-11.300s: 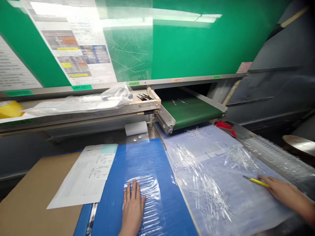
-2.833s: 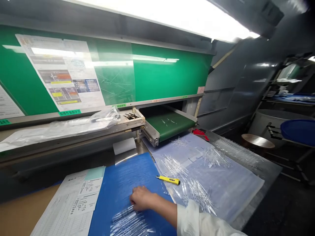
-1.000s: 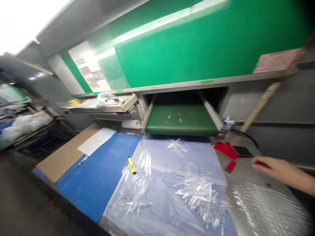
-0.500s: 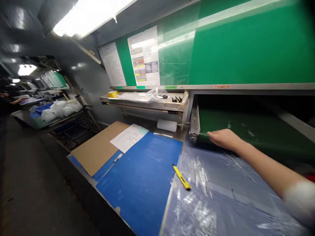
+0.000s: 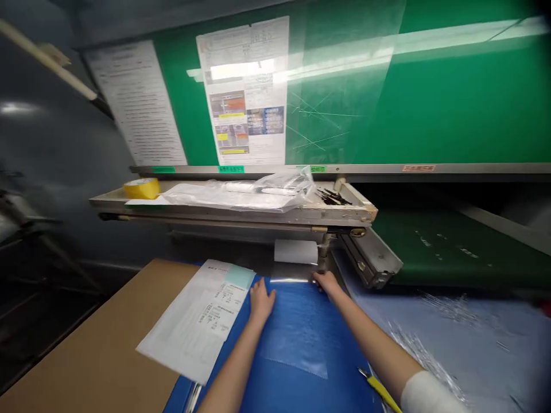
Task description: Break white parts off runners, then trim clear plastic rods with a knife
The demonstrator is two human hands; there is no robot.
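Left hand: the person's bare left hand [image 5: 262, 299] is at the film's left edge, over the blue mat, thumb standing apart from the fingers in a loosely spread pose; whether any fingertip presses the film cannot be told.
Right hand: the person's bare right hand [image 5: 326, 282], below a white sleeve [image 5: 430, 394], is at the far right corner of the film, fingers curled inward; whether they pinch the film there cannot be told.
Clear film: a sheet of transparent, glossy plastic film [image 5: 297, 338] lies on the mat between the two forearms, its near edge finely jagged.
Blue mat: a smooth, bright blue work mat [image 5: 344, 367] lies beneath the film.
Roll: a white cylindrical roll [image 5: 296, 251] lies just beyond the mat's far edge, under the shelf.
Cutter: a yellow-handled utility knife [image 5: 381, 391] lies to the near right, beside the right forearm.
Papers: white printed sheets [image 5: 189, 327] lie left of the left hand, partly over a flat brown cardboard sheet [image 5: 112, 332].
Shelf: a pale, shallow shelf [image 5: 241, 215] above the roll bears a yellow tape roll [image 5: 143, 188] and a crumpled clear bag [image 5: 241, 197].
Right side: thin clear slivers [image 5: 424, 353] lie on a pale lilac sheet [image 5: 469, 355], below a dark green conveyor belt [image 5: 451, 252].
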